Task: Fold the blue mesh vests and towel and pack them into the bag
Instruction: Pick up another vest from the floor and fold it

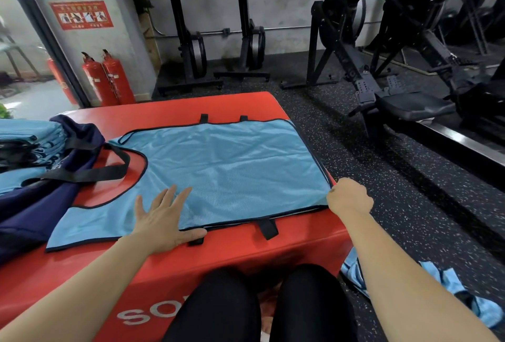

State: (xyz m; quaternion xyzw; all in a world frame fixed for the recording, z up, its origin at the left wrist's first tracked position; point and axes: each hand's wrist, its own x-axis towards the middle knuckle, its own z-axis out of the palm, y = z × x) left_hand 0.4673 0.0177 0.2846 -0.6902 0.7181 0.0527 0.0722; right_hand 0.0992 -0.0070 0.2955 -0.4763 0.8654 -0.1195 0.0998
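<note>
L hand (164, 218) flat on vest (232, 167), R hand (348, 197) gripping its hem; long axis L-R, neck left.

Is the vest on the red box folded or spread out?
Spread out: the vest lies flat on the red box, unfolded. The left hand presses its near edge; the right hand grips its right corner.

White letters "SO", the rest hidden, on red box (246, 254) front; red wall sign (82, 14) illegible.
</note>
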